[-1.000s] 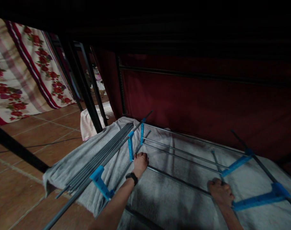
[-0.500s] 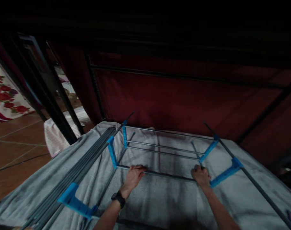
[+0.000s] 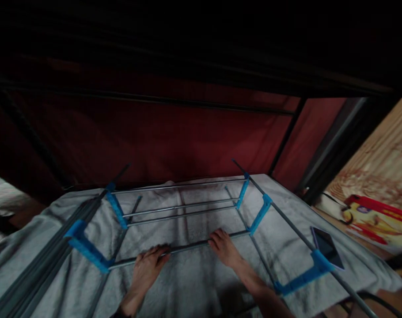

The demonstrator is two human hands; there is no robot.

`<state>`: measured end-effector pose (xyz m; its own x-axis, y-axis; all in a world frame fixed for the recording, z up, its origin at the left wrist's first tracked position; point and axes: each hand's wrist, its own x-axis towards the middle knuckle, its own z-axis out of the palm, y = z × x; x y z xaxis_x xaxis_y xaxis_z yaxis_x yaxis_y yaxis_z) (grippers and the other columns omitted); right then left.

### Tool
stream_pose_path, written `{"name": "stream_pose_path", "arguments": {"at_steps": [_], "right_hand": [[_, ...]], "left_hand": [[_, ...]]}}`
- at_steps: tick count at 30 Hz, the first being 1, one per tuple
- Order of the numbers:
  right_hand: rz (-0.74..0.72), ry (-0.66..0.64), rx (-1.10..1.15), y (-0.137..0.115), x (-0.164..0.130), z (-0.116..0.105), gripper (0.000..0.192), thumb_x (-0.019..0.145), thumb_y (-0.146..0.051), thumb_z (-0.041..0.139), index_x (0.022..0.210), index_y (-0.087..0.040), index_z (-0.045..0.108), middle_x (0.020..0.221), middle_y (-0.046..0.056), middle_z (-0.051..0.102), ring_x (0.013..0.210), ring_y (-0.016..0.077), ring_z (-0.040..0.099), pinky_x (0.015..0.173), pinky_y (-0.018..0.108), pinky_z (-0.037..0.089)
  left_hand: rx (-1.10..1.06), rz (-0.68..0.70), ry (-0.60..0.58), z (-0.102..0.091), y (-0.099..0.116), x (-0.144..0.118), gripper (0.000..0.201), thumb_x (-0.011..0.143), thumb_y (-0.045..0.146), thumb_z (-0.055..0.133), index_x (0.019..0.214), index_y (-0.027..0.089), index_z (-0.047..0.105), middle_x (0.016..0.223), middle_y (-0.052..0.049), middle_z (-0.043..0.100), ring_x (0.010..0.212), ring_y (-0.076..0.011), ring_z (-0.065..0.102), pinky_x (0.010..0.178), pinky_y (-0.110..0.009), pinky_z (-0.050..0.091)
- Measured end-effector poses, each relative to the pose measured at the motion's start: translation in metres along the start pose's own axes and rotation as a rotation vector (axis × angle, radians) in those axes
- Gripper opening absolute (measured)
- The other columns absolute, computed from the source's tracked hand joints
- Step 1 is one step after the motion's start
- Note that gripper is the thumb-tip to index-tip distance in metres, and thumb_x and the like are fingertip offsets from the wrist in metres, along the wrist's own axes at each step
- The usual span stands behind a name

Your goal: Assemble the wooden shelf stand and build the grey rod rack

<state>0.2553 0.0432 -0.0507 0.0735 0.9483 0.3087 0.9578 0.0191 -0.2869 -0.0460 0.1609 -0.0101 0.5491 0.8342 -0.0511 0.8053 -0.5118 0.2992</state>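
Note:
A frame of grey metal tubes with blue plastic connectors lies on a grey blanket (image 3: 191,282). My left hand (image 3: 150,267) is closed over the near cross tube (image 3: 189,246), left of its middle. On the same tube, further right, my right hand (image 3: 225,248) has its fingers curled over the top. One end of this tube meets a blue connector (image 3: 88,249) beyond my left hand; the other meets a blue connector (image 3: 259,215) to the right. Several thinner cross tubes (image 3: 184,206) run parallel behind it. My thumbs are partly hidden.
A bundle of loose grey tubes (image 3: 45,269) lies along the left. A phone (image 3: 327,247) rests on the blanket at the right, beside a long side tube. Beyond it lies a red and yellow box (image 3: 383,221). Dark red cloth (image 3: 174,141) hangs behind the frame.
The view has turned to the right, bringing the phone and box into sight. My right hand has shifted from the tube's right end inward along it. My left hand stays on the tube.

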Motion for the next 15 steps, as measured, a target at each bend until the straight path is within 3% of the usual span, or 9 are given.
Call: {"name": "stream_pose_path", "arguments": {"at_steps": [3, 7, 15], "right_hand": [[-0.017, -0.053, -0.041, -0.005, -0.004, -0.003, 0.016, 0.097, -0.033, 0.056, 0.104, -0.023, 0.066, 0.104, 0.005, 0.067, 0.103, 0.0233, 0.059, 0.097, 0.042, 0.045], [0.001, -0.098, -0.099, -0.009, -0.001, -0.009, 0.022, 0.100, -0.034, 0.050, 0.097, -0.021, 0.066, 0.099, 0.006, 0.069, 0.098, 0.0238, 0.060, 0.094, 0.041, 0.044], [-0.045, -0.075, -0.168, -0.012, 0.003, -0.013, 0.019, 0.099, -0.031, 0.051, 0.096, -0.024, 0.068, 0.096, 0.006, 0.070, 0.096, 0.0237, 0.061, 0.095, 0.039, 0.042]], "left_hand": [[0.029, -0.007, -0.007, 0.003, -0.002, 0.003, 0.042, 0.097, 0.043, 0.040, 0.124, 0.029, 0.068, 0.126, -0.004, 0.071, 0.116, -0.0269, 0.065, 0.102, -0.043, 0.042], [0.066, -0.011, -0.031, 0.004, -0.002, 0.006, 0.042, 0.097, 0.042, 0.040, 0.124, 0.027, 0.068, 0.129, -0.005, 0.070, 0.121, -0.0276, 0.062, 0.104, -0.045, 0.040], [0.121, 0.010, -0.068, 0.004, -0.003, 0.009, 0.043, 0.098, 0.039, 0.038, 0.128, 0.026, 0.067, 0.130, -0.007, 0.070, 0.123, -0.0265, 0.060, 0.103, -0.044, 0.040]]}}
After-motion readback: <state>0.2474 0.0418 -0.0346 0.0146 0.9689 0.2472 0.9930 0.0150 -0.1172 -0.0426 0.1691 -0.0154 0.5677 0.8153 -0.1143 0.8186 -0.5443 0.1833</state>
